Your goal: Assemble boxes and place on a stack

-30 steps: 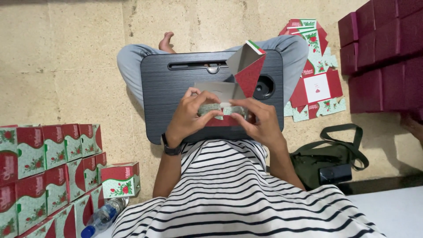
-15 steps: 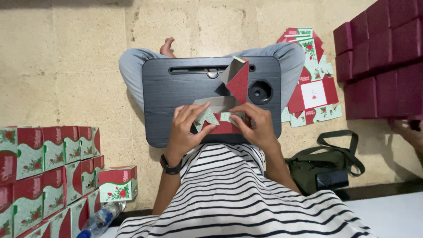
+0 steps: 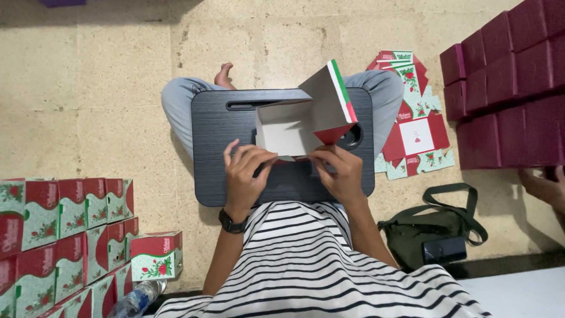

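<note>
I sit cross-legged on the floor with a black lap tray [image 3: 223,135] across my knees. A half-formed cardboard box [image 3: 294,126], white inside and red and green outside, stands on the tray with its lid flap raised to the right. My left hand [image 3: 246,174] grips the box's near left edge. My right hand [image 3: 338,171] pinches its near right edge, below the red corner of the flap. A black watch sits on my left wrist.
Finished red and green boxes [image 3: 65,229] are stacked at the lower left, one apart [image 3: 156,254], a plastic bottle [image 3: 135,299] beside them. Flat box blanks [image 3: 415,118] lie right of the tray. Maroon boxes [image 3: 506,88] stack at the upper right. A green bag [image 3: 432,229] holds a phone; another person's hand [image 3: 544,188] shows at the right edge.
The box has opened up from a folded blank into a standing shape with its white inside showing. Both hands moved to its near edge.
</note>
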